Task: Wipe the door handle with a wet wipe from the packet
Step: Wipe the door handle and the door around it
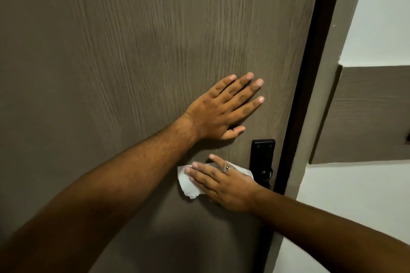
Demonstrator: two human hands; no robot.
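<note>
Pressing flat against the brown wood-grain door [133,51] with the left hand [219,111], fingers spread and straight, palm on the panel, gripping nothing. Resting just above the black handle plate [263,150], near the door's right edge. Laying the right hand [224,182] over a white wet wipe [188,184], fingers extended and nearly flat, pinning the wipe against the door rather than clutching it. Wearing a ring [226,168] on one finger of that hand. Covering the handle lever itself, if any, so cannot tell its shape; only the dark plate and a keyhole part [265,173] showing beside the wrist. Spilling the wipe's crumpled edge out to the left, beyond the fingertips. Running a dark frame [310,73] along the door's right edge, with a pale wall [377,17] beyond it.
</note>
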